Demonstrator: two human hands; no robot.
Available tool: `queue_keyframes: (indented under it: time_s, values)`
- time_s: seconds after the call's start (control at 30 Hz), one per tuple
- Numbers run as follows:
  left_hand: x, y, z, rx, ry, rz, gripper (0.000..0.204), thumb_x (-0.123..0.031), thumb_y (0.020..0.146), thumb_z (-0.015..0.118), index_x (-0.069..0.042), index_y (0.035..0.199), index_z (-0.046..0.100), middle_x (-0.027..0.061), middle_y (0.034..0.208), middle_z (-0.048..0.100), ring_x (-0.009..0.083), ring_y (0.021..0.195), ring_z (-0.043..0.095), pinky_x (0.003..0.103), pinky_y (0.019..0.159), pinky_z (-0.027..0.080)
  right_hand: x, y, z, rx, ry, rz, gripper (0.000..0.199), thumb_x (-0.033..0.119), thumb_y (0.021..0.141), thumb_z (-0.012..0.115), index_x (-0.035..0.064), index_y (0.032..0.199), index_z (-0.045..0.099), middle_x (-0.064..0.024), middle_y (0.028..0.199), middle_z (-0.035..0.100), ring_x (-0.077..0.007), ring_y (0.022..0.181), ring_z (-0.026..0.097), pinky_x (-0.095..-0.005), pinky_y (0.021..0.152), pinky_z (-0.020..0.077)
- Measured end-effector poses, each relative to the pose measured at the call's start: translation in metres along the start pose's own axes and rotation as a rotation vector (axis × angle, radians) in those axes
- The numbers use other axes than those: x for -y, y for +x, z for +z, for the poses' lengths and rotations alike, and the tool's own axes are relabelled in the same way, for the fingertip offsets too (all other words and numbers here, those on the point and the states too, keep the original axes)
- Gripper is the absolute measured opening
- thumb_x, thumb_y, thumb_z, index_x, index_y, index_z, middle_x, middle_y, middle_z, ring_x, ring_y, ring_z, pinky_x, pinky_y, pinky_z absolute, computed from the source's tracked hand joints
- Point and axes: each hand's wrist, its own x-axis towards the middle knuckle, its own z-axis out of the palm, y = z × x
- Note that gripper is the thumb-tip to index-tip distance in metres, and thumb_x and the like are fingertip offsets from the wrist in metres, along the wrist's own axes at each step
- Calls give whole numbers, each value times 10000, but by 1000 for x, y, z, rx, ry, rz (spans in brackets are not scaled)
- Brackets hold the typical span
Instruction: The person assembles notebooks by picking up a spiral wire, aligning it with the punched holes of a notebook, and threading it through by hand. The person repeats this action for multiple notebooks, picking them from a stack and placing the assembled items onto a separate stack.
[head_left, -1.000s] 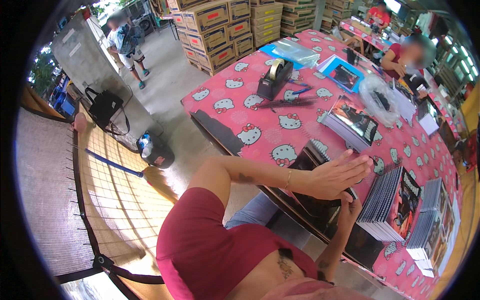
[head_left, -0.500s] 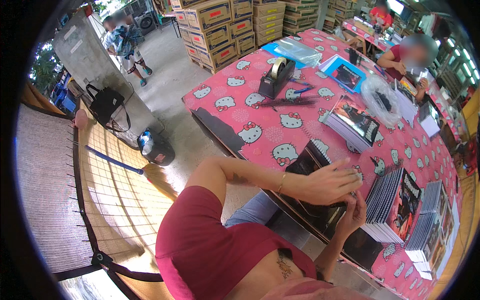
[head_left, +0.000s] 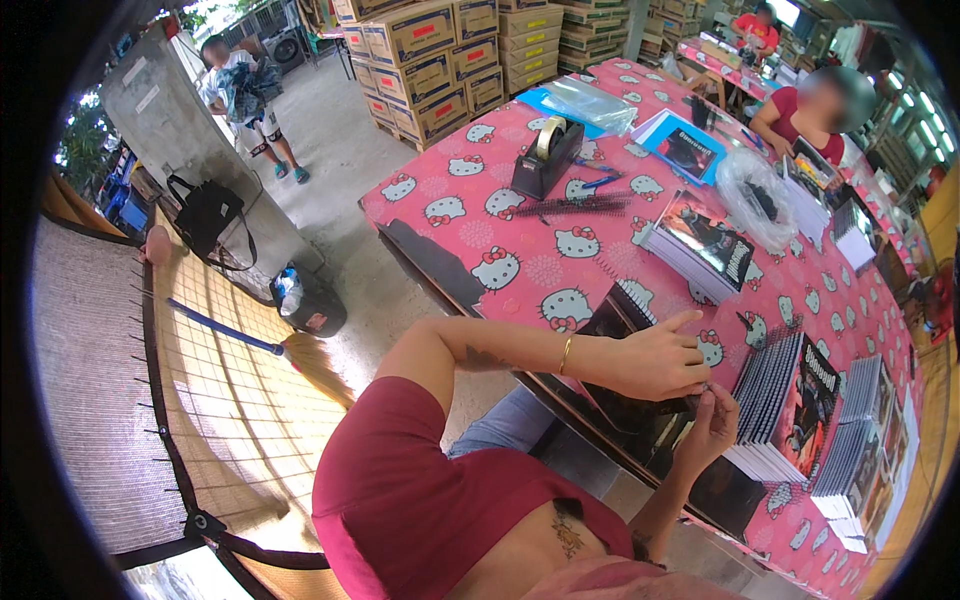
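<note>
A dark-covered spiral-bound book [head_left: 612,318] lies at the table's near edge, mostly hidden under my left forearm and hand. Over it, my left hand [head_left: 655,360] has its index finger stretched out and the other fingers curled down. Touching those curled fingertips, my right hand [head_left: 712,420] pinches thumb and fingers together. Whatever small thing is between the two hands is too hidden to make out. Just right of my hands stands a stack of spiral-bound books [head_left: 785,410] with dark red covers. Beyond them lies another stack of books [head_left: 700,240].
A tape dispenser [head_left: 547,160], loose black spiral coils [head_left: 575,205] and a clear plastic bag [head_left: 757,198] sit on the pink patterned table [head_left: 470,210]. More book stacks [head_left: 850,460] stand at right. A co-worker [head_left: 805,120] sits across. Boxes [head_left: 420,70] are piled behind; a broom [head_left: 310,362] lies left.
My left hand has turned slightly and curled its fingers down, leaving the index finger out. My right hand stays pinched at nearly the same place. The co-worker's hands have lowered.
</note>
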Motion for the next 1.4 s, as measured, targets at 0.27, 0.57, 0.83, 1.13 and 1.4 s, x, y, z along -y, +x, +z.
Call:
queue_keyframes:
  time_s: [0.27, 0.57, 0.83, 1.13, 1.4]
  values:
    - [-2, 4, 1, -28, 9, 9, 208, -307, 927, 657, -112, 1000, 645, 33, 897, 639, 241, 944, 647, 591, 1134, 309, 10, 3, -10, 31, -120, 21, 188, 66, 996, 652, -54, 1141, 648, -94, 1088, 668, -147, 969, 629, -282, 887, 509]
    - [-6, 3, -3, 6, -40, -23, 189, -265, 942, 631, -100, 1034, 635, 48, 893, 627, 255, 944, 649, 604, 1145, 296, 14, 2, -1, 32, -121, 6, 197, 55, 1000, 635, -71, 1152, 641, -107, 1094, 668, -162, 968, 643, -286, 892, 513]
    - [-5, 1, 0, 36, 9, -18, 210, -231, 886, 676, -98, 1043, 636, 54, 900, 629, 263, 953, 651, 597, 1149, 289, 7, 0, -6, -8, -183, 12, 194, 66, 1002, 638, -74, 1136, 650, -105, 1054, 677, -162, 960, 642, -292, 885, 511]
    - [-6, 2, -2, 50, -53, -46, 196, -204, 874, 664, -104, 1041, 638, 52, 914, 639, 259, 947, 657, 557, 1122, 313, 10, 3, -2, -3, -141, -25, 235, 87, 996, 653, -74, 1167, 647, -135, 1133, 676, -179, 991, 649, -300, 911, 513]
    - [-7, 4, -3, 45, -49, -48, 184, -228, 891, 659, -100, 1023, 655, 56, 888, 654, 263, 936, 671, 537, 1101, 336, 20, 5, -10, 103, -101, 94, 213, 81, 995, 645, -70, 1146, 656, -116, 1089, 687, -158, 978, 642, -291, 896, 509]
